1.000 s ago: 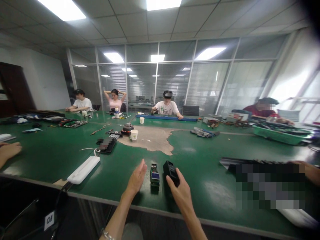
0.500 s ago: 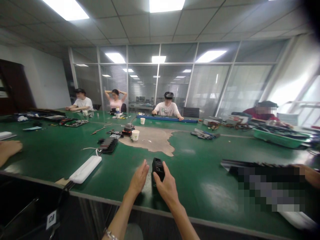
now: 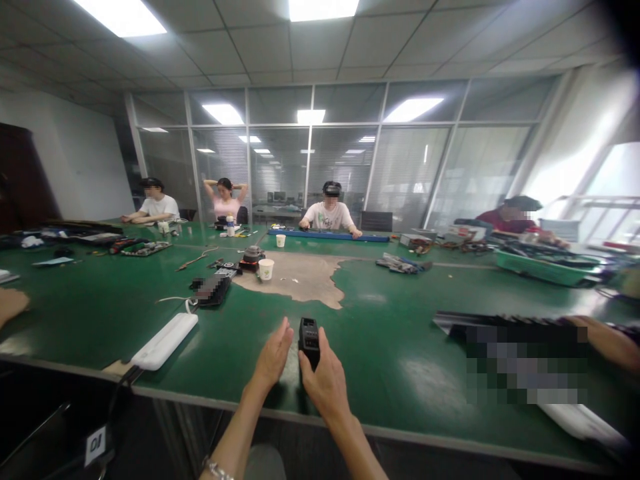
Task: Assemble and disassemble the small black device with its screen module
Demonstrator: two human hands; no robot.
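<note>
Near the table's front edge, my right hand (image 3: 325, 373) is closed round a small black box-shaped device (image 3: 309, 337), thumb on its near left side and fingers along its right. The device is upright, with slots or sockets in its upper face. Its lower part is partly hidden by my hand, and I cannot make out its exact kind. Just to the left, my left hand (image 3: 274, 353) is held open with fingers stretched forward, palm facing the device and a narrow gap between them. Nothing is in it.
On the green table (image 3: 390, 333) lie a white power strip (image 3: 166, 341), a paper cup (image 3: 266, 269), a dark device (image 3: 213, 288), several pliers-like tools (image 3: 403, 263) and a green basket (image 3: 545, 267). A long black part (image 3: 470, 327) lies right, by another person's hand (image 3: 607, 343). Several people sit around.
The device has turned slightly in my right hand, its slotted face now more towards me. My left hand stays open beside it. The whole view has shifted a little.
</note>
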